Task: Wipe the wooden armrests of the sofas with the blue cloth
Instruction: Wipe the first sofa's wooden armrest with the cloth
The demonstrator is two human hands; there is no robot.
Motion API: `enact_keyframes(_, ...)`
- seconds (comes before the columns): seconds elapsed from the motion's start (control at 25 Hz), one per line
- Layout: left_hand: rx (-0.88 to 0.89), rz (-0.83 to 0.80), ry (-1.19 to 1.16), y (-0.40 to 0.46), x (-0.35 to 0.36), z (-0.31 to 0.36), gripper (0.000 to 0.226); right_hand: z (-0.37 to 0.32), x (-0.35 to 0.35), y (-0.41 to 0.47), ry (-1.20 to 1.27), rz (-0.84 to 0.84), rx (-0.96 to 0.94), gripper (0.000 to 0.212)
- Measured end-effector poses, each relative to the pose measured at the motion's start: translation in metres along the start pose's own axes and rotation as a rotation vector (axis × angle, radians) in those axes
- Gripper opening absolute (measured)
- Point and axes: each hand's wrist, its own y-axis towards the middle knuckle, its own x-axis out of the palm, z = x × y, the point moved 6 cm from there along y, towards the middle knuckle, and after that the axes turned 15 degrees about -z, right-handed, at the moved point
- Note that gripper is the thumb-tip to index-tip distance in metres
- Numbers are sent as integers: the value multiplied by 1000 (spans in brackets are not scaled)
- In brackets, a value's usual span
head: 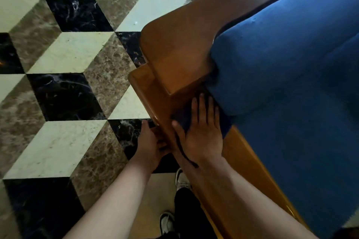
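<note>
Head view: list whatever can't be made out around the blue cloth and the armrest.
- Blue cloth: mostly hidden beneath the flat right hand; its full extent is unclear in the shadow.
- Left hand: fingertips wrapped behind the wooden armrest edge, out of sight.
- Armrest's far end: blurred, then cut off by the top edge.
- Sofa cushion: cut off by the right edge.

No legible text, label, brand, number or sign is found anywhere in the frame.
</note>
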Motion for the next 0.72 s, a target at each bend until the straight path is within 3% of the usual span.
enact_keyframes(0.08, -14, -9, -86, 7, 0, 11, 87, -21, -7, 19, 104, 32, 136, 85)
enact_keyframes(0.12, -15, -20, -117, 9, -1, 15, 87, -30, 2, 14, 92, 28, 105, 84)
enact_keyframes(0.24, -24, -67, -133, 7, -3, 24, 82, -29, 26, -34, -221, -58, -331, 87)
enact_keyframes(0.32, -38, -42, -81, 10, -9, 34, 83, -8, 32, -49, -331, -98, -454, 89)
enact_keyframes(0.4, -41, -37, -86, 14, -18, 48, 81, -9, 34, -45, -379, -112, -387, 97)
enact_keyframes(0.48, -32, -62, -73, 21, -31, 60, 81, -46, 37, -26, -461, -136, -435, 105)
enact_keyframes(0.6, -73, -157, -134, 27, -30, 75, 78, -101, 23, 33, -446, -91, -385, 95)
enact_keyframes(0.72, 60, -179, -211, 44, -32, 117, 68, -144, -3, 93, -291, 24, -248, 85)
